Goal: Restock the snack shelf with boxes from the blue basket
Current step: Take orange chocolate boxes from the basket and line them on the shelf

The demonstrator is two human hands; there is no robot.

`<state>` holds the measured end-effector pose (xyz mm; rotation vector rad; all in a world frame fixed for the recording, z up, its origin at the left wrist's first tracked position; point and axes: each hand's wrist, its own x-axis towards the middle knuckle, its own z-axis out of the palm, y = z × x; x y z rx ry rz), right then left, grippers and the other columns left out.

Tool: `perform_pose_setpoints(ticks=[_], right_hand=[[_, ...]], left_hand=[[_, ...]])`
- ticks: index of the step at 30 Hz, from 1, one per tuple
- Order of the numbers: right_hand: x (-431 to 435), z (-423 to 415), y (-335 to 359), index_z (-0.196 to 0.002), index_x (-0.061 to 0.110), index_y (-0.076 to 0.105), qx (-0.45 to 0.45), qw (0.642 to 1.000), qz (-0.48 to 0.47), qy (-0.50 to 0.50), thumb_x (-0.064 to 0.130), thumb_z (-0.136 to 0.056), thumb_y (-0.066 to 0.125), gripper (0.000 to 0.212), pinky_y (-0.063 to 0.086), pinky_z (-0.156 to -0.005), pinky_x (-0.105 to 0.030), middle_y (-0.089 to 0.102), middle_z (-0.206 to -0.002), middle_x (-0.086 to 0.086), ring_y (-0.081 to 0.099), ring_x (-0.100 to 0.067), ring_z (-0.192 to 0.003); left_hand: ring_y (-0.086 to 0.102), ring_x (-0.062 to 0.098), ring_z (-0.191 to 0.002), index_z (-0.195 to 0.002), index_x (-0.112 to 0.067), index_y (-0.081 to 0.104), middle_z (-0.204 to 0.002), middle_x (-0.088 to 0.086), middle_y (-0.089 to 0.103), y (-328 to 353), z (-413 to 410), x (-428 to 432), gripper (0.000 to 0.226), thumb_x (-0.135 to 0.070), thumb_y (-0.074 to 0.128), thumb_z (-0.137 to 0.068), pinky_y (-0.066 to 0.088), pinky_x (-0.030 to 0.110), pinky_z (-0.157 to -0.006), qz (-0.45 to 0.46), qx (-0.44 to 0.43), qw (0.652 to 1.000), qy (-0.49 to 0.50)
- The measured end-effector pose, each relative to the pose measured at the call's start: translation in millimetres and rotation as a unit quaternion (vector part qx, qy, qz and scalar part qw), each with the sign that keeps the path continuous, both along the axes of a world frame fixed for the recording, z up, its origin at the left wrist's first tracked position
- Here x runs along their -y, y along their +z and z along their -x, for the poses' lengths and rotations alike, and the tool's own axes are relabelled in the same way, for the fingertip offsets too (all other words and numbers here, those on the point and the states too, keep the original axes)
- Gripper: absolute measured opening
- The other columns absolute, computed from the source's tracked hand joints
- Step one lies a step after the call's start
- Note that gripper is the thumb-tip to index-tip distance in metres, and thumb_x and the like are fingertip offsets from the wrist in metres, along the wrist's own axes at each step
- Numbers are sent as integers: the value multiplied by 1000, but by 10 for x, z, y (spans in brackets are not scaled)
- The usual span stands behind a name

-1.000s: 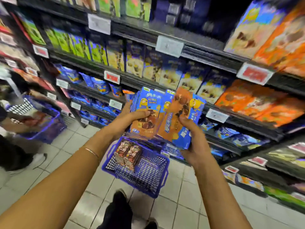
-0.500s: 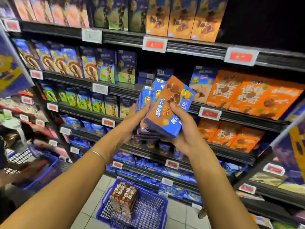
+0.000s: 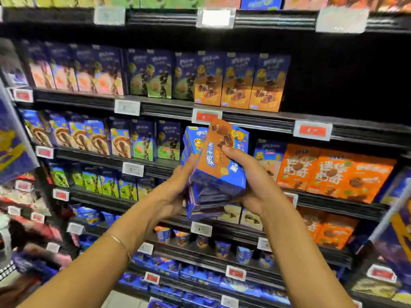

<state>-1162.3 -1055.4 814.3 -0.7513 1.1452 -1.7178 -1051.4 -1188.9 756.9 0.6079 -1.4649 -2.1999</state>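
The restocking looks to be in its middle stage, with none of the carried boxes on the snack shelf (image 3: pixel 255 121) yet. Along the upper row, pink-fronted and green-fronted boxes fill the left and centre. Next comes a row of three matching boxes (image 3: pixel 239 85) with orange faces. To their right lies a dark gap (image 3: pixel 344 85) with nothing standing in it. That gap is probably where the load belongs, since the carried boxes show the same orange and blue print. The blue basket is out of view, so how many boxes remain in it cannot be told.

The stack of boxes (image 3: pixel 213 174) is held up in the air between both hands. It sits in front of the shelf below the gap, tilted with its top leaning right, and touches no shelf.

The left hand (image 3: pixel 175 196) lies against the left side of the stack, fingers fairly straight and reaching up along the box edges. It presses inward rather than wrapping round. A thin bracelet (image 3: pixel 121 243) sits on that wrist.

The right hand (image 3: pixel 251 187) grips the stack from the right and below. Its thumb is curled over the orange front face of the nearest box, and the palm cups the lower corner. Its other fingers are hidden behind the stack.

What is left appears to be lifting the stack to the gap and standing the boxes upright beside the three already there.
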Motion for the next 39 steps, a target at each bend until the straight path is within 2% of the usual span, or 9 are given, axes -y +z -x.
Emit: perform_pose_setpoints(ticks=[4,6,9,12,16,24,28,32,39], right_hand=[[224,14,213,-81,23,81,-35,999,-10,6,36,-74,75,16,57,-75,-36,79,-99,-6,76,-20,-77],[331,20,280,-81,24,81,-28,1000,4,9,38,-70,76,18,57,-76,-37,79,-98,-5,76,-20,-77],[501,25,357,-80,27,81,-9,999,29,20,39,-70,76,17,60,-71,-36,79,-98,-1,76,-20,-79],[657,-17,378,-81,27,81,-7,999,22,28,39,-75,74,15,58,-74,-38,79,-99,-1,76,-21,-81],[807,-98,388,-78,23,82,-4,1000,7,25,34,-87,69,19,60,-66,-35,79,-95,-4,76,-21,-77],[788,-16,499,-83,17,83,17,999,43,15,26,-76,75,14,61,-64,-36,78,-102,-10,77,-24,-80],[742,48,480,-82,15,83,25,998,53,23,23,-77,73,14,60,-63,-35,78,-98,-10,77,-24,-78],[718,41,485,-89,12,80,38,998,52,17,21,-76,74,17,61,-64,-37,77,-101,-12,77,-26,-79],[698,59,556,-98,12,73,44,997,56,10,19,-88,67,13,62,-75,-43,76,-98,-11,75,-27,-80]], left_hand=[[67,29,-130,-148,-24,61,-142,7,69,128,3,206,100,-85,57,-68,50,55,-114,-4,-52,999,-6],[66,33,-131,-146,-26,62,-141,10,69,161,-13,343,109,-91,53,-60,46,58,-117,-20,-55,998,-10],[62,38,-135,-147,-24,62,-144,14,66,171,-59,587,110,-93,53,-62,39,60,-121,-54,-52,996,-37],[65,41,-130,-145,-19,65,-141,18,68,120,-87,773,105,-87,63,-65,42,64,-117,-96,-47,993,-47],[63,47,-131,-147,-13,61,-144,24,63,47,-115,855,108,-88,60,-70,42,67,-115,-156,-59,981,-95],[66,43,-128,-145,-7,63,-141,24,66,62,-106,721,119,-95,48,-67,53,68,-101,-158,-27,981,-108],[65,41,-131,-145,-6,63,-142,24,65,70,-138,629,120,-95,46,-66,45,66,-114,-148,-14,984,-98],[65,41,-131,-148,-10,60,-143,23,65,41,-145,568,115,-94,46,-71,44,66,-115,-164,-13,984,-72],[72,42,-118,-138,-13,71,-133,23,71,76,-200,386,110,-93,54,-63,60,67,-88,-192,-3,981,-30]])
